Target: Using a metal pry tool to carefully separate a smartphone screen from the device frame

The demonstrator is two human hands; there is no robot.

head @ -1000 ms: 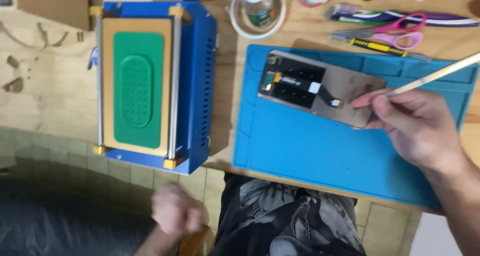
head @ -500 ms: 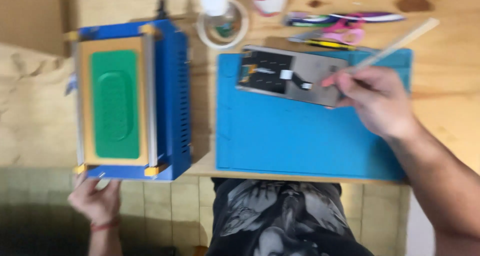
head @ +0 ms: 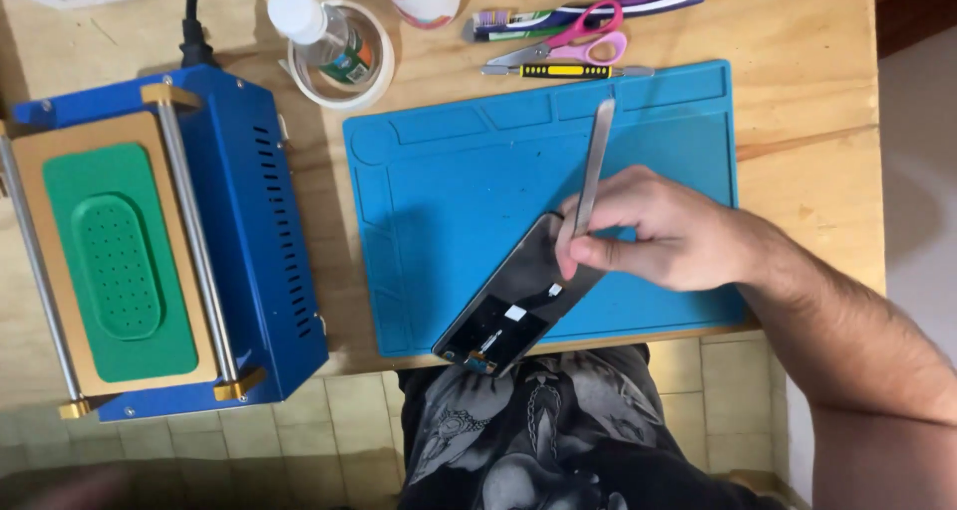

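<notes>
The right hand has its grip clamped on both a thin metal spatula and the upper end of an opened phone panel, which juts off the blue mat past the table edge. The left hand is out of view, so a loosened pinch could drop the panel floorward.

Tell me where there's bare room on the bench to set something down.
The blue mat is bare between its left rim and the phone panel. Crowded: the back edge, with tape roll, scissors and screwdriver.
</notes>
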